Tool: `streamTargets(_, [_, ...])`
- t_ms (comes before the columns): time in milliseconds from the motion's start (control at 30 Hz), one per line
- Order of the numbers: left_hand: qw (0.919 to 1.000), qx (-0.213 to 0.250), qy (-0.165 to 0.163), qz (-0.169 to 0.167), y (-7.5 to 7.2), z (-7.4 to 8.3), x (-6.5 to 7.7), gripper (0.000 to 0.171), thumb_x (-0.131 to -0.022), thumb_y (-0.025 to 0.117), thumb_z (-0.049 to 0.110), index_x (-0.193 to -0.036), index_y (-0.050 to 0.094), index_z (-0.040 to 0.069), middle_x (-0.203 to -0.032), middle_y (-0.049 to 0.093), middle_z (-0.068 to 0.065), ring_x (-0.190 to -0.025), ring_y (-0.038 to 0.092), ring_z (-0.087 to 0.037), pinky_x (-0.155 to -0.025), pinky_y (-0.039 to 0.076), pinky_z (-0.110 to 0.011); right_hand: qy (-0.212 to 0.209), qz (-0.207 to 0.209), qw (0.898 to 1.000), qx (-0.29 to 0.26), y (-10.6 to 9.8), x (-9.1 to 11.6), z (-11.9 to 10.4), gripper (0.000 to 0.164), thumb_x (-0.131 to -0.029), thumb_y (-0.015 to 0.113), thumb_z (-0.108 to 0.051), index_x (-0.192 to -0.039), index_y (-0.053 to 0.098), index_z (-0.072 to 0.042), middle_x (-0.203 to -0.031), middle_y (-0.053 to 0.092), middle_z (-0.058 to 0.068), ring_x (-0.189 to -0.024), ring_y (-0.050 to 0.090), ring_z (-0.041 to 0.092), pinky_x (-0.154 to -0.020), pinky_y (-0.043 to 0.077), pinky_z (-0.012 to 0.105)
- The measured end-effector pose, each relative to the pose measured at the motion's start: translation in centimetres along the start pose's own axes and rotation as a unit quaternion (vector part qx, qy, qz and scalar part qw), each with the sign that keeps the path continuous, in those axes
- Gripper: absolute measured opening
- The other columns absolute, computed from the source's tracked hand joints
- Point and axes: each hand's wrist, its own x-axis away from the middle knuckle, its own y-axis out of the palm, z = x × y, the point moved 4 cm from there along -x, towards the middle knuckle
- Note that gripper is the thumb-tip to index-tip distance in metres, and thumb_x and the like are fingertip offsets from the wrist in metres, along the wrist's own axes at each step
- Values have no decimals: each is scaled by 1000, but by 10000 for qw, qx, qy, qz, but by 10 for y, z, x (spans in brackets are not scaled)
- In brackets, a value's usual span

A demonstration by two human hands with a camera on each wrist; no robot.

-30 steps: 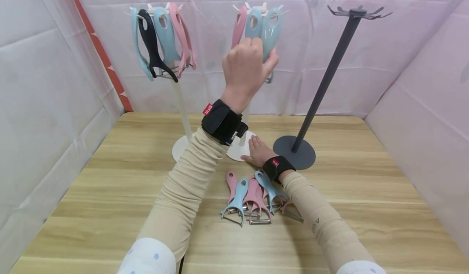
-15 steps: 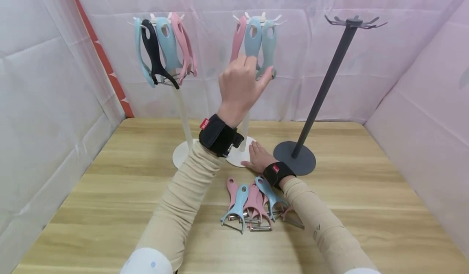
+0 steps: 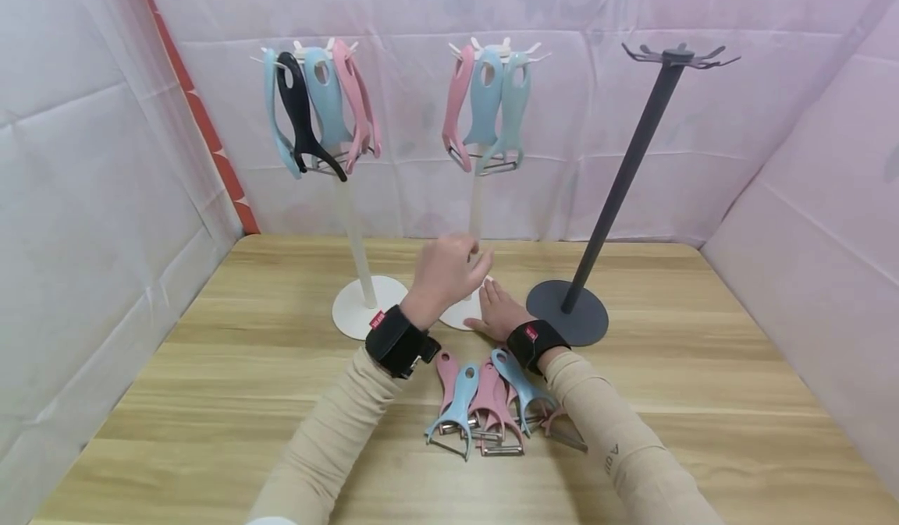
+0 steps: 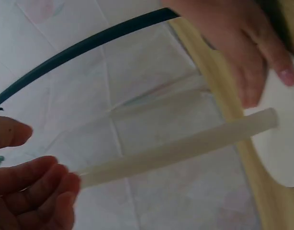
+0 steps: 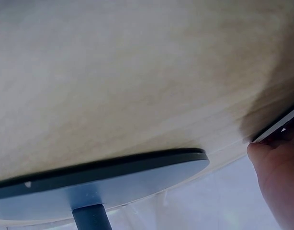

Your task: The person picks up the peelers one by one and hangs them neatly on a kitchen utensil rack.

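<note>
My left hand [image 3: 445, 269], its fingers loosely curled with nothing in them, is in front of the pole of the middle white stand [image 4: 185, 147]. The left wrist view shows the thumb apart from the fingers. My right hand [image 3: 500, 312] rests on this stand's round white base [image 3: 455, 318], fingers straight. From the stand's top hooks hang a pink peeler [image 3: 458, 104], a blue peeler [image 3: 485, 108] and a paler blue-green peeler [image 3: 514, 108]. Below the hands, several pink and blue peelers [image 3: 461, 400] lie overlapped on the wooden table [image 3: 225, 400].
A second white stand [image 3: 357, 236] on the left carries a black peeler [image 3: 298, 111] among several blue and pink ones. To the right, a dark grey stand [image 3: 625, 174] has bare hooks; its base [image 5: 137, 177] is close to my right hand. Pale cloth [image 3: 421, 205] hangs behind.
My left hand has let go of the pale blue-green peeler, now hanging on its hook, and has come down toward the base. My right hand has stayed on the base.
</note>
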Motion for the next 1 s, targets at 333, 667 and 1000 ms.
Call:
streamTargets(333, [9436, 231, -1051, -3132, 73, -48, 40, 55, -92, 51, 24, -133, 36, -10, -135, 39, -25, -125, 38, -33, -102, 32, -38, -54, 158, 9998, 78, 0, 8, 2, 77, -95, 38, -46, -136, 20, 16, -143, 14, 33, -134, 10, 40, -108, 15, 42])
streamTargets(667, [9127, 18, -844, -3997, 107, -56, 58, 61, -97, 41, 26, -140, 18, -10, -145, 14, -28, -135, 14, -36, -108, 17, -41, 91, 46, 9999, -41, 5, 8, 2, 78, -94, 38, -48, -138, 18, 14, -145, 10, 30, -135, 7, 38, -109, 15, 41])
streamTargets(1000, [8961, -87, -896, -4347, 126, -70, 68, 58, -99, 34, 28, -139, 19, -12, -146, 12, -28, -136, 11, -35, -109, 13, -39, 69, -90, 9999, -38, -6, 7, -4, 77, -95, 39, -45, -138, 16, 14, -145, 8, 30, -135, 6, 38, -109, 15, 40])
